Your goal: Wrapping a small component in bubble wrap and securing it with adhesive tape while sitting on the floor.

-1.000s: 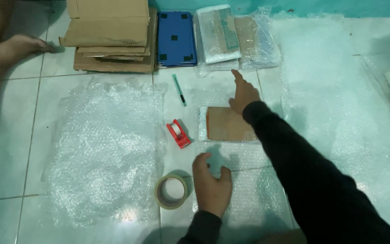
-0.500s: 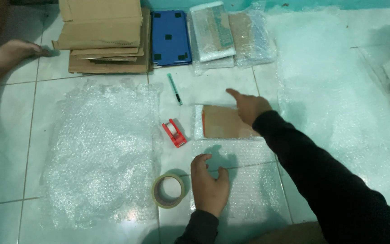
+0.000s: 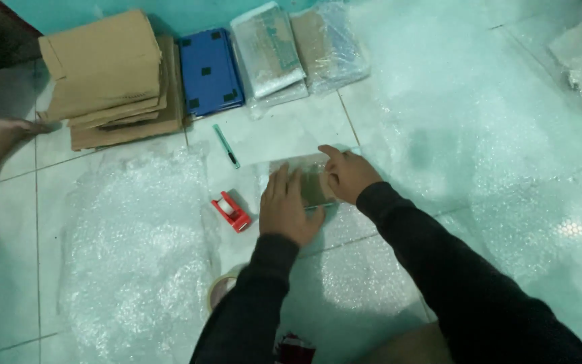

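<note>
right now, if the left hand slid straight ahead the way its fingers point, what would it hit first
The left hand lies flat on the bubble-wrapped brown parcel, fingers pointing away and slightly left. Past the parcel's far edge comes bare tile, then probably the green pen; it may just pass it and reach the blue tray.

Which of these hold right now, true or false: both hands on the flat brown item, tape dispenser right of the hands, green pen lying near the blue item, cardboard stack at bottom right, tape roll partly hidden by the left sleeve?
1. Both hands rest on the flat brown item. True: the left hand and right hand both press on it.
2. The red tape dispenser lies right of the hands. False: it lies to their left.
3. The green pen lies on the tiles below the blue item. True.
4. The cardboard stack sits at bottom right. False: it is at top left.
5. The tape roll is partly hidden by the left sleeve. True.
</note>
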